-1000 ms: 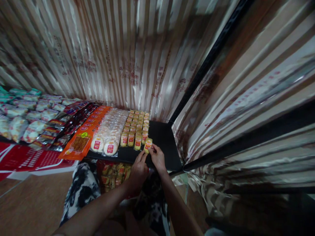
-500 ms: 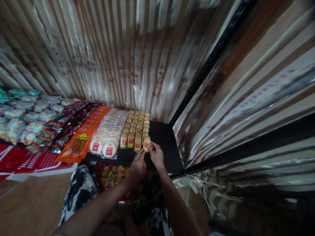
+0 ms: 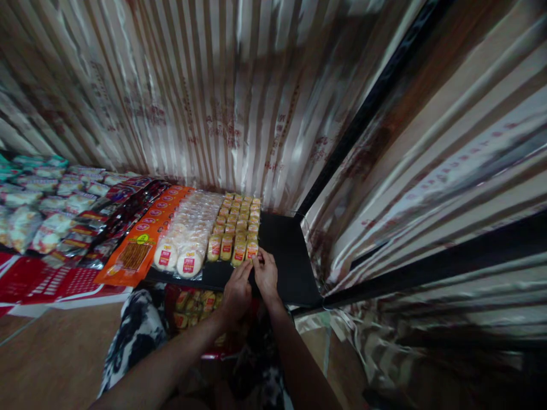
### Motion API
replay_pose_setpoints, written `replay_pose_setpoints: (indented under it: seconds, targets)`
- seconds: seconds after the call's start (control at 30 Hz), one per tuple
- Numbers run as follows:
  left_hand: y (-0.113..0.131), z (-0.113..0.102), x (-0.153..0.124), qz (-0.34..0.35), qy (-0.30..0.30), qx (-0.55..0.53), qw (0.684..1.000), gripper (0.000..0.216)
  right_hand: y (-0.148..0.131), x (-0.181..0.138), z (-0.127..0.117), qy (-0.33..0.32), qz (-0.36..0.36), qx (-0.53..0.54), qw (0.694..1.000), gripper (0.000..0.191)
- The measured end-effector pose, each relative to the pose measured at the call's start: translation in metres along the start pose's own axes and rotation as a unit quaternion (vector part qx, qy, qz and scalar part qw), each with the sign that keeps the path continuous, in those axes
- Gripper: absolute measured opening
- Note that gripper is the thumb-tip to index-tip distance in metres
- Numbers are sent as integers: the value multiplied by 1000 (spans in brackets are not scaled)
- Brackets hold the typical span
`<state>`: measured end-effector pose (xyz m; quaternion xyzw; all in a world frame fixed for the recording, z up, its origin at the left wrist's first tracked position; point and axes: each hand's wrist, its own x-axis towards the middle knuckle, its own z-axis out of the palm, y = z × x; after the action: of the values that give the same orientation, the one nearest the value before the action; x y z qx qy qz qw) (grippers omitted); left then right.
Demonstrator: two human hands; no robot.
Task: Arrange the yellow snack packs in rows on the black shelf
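Note:
Small yellow wrapped snack packets with red labels lie in overlapping columns on a black shelf. At the front of the rightmost column, a yellow snack packet lies under the fingertips of my right hand, which is closed at its near edge. My left hand is closed beside it, fingertips together by the same packet's lower left edge; whether anything is between them is hidden. Below the shelf, between my knees, sits a red bag of more yellow packets, partly covered by my left arm.
Left of the columns lie clear-wrapped round white crackers, orange snack bags, dark packets and white packets. A striped curtain hangs behind and to the right, along black frame bars.
The front right packet now lies a little lower and further left, in line with its column. My right hand has shifted slightly left and down, nearer my left hand.

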<state>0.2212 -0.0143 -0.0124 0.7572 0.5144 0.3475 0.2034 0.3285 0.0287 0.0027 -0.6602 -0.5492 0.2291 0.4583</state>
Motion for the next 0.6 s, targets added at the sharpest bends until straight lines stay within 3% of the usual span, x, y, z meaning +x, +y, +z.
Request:
replay_pose_setpoints:
  seconds: [0.6]
  targets:
    - [-1,2,-3,39,20,42,998,53,2,-5,5,-7,-15,-32,999,43]
